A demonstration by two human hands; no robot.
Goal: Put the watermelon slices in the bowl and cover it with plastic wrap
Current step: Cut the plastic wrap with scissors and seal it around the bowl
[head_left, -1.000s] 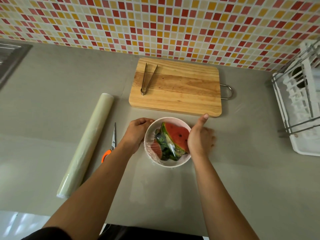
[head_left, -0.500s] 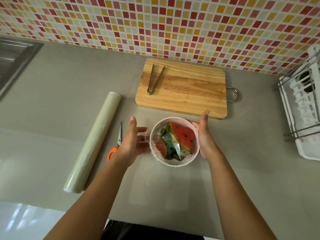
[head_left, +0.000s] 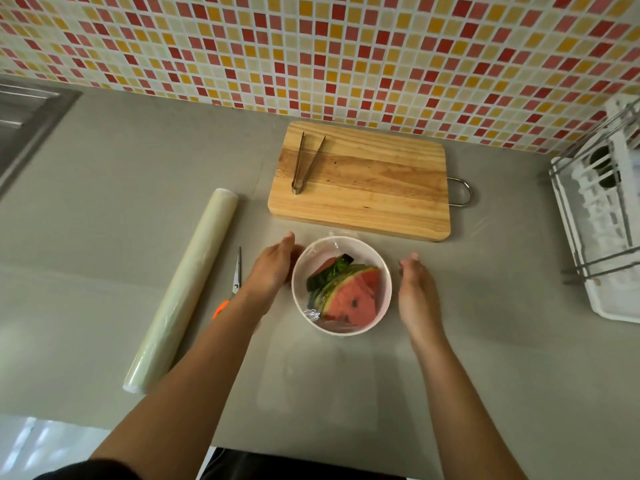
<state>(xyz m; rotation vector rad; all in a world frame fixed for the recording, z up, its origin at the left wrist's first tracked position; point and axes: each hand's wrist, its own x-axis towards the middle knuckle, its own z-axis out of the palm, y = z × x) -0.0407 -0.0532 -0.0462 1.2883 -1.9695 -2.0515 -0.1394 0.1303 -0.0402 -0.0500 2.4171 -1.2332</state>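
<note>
A white bowl (head_left: 384, 271) sits on the grey counter just in front of the cutting board. Watermelon slices (head_left: 349, 292) with green rind lie inside it under a shiny sheet of plastic wrap (head_left: 313, 315). My left hand (head_left: 272, 268) is at the bowl's left side with straight fingers, against or very near its wall. On the other side, my right hand (head_left: 417, 289) hovers a short gap from the rim, fingers straight. Neither hand holds anything. The plastic wrap roll (head_left: 183, 292) lies on the counter to the left.
Orange-handled scissors (head_left: 233, 282) lie between the roll and my left arm. Metal tongs (head_left: 304, 161) rest on the wooden cutting board (head_left: 374, 188) behind the bowl. A white dish rack (head_left: 602, 216) stands at the right edge, a sink (head_left: 24, 123) at the far left.
Both hands went from gripping the bowl's sides to straight fingers. The right hand has drawn away from the rim. The bowl has turned, so the red slice now faces the near side.
</note>
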